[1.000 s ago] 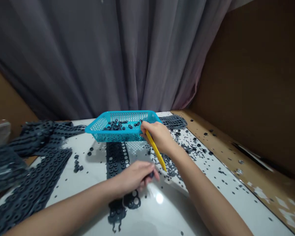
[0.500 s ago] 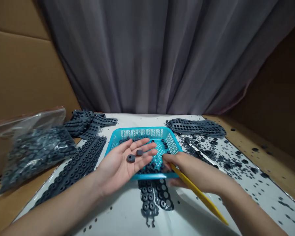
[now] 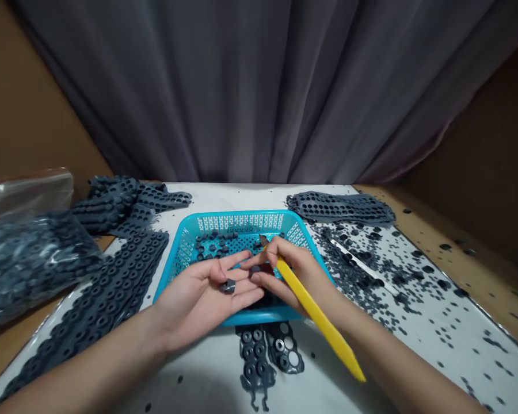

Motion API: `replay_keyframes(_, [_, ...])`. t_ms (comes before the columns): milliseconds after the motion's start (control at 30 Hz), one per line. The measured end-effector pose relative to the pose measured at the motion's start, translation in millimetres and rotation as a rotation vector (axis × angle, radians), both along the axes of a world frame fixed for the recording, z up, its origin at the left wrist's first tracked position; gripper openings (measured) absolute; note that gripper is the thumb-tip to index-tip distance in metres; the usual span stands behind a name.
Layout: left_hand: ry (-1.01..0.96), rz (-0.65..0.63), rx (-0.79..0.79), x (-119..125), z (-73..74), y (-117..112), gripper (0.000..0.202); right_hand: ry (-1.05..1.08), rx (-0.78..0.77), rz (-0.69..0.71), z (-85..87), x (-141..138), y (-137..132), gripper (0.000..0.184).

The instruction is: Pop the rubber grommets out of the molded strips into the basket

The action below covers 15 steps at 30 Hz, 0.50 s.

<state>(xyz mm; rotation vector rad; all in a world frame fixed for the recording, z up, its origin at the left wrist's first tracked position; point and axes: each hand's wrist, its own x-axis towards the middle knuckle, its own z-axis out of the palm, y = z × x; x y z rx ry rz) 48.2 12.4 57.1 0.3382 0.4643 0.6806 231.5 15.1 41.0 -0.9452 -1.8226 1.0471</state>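
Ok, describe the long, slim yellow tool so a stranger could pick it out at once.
On the white tabletop, find the bright blue perforated plastic basket. Over its right side, the person's bare right hand holds a long, slim yellow tool slanting toward the lower right. Nothing else in view is bright yellow.

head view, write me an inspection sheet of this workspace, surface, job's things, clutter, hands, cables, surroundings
surface: white tabletop, dark specks scattered on it
job's things: dark part on the left palm, another at the right fingertips; blue basket holding more; yellow tool in use position unclear
clutter: dark scraps right of the basket; bulging clear bag at left
hands: left hand open, palm up; right hand gripping the tool
cables: nothing seen
surroundings: grey curtain behind, brown panels at both sides
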Motion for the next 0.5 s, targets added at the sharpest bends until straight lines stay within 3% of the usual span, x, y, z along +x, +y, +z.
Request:
replay_keyframes(100, [0.011,-0.017,-0.042,-4.4,-3.8,0.8,0.093,0.199,-0.183,0.019,-0.5,0.9,6.4,0.031])
replay_keyframes(233, [0.013,0.010,-0.034,-8.4,-6.4,-0.8,0.095,0.307,-0.330,0.047,1.9,4.8,10.0,0.036])
replay_keyframes(400, [0.056,-0.006,-0.045,-9.7,-4.2,-1.9,0.078,0.369,-0.324,0.089,-3.4,6.2,10.7,0.037])
replay_keyframes(500, [0.084,-0.006,-0.058,-9.5,-2.4,-0.8,0.061,0.271,-0.223,0.029,-1.5,10.1,10.6,0.035])
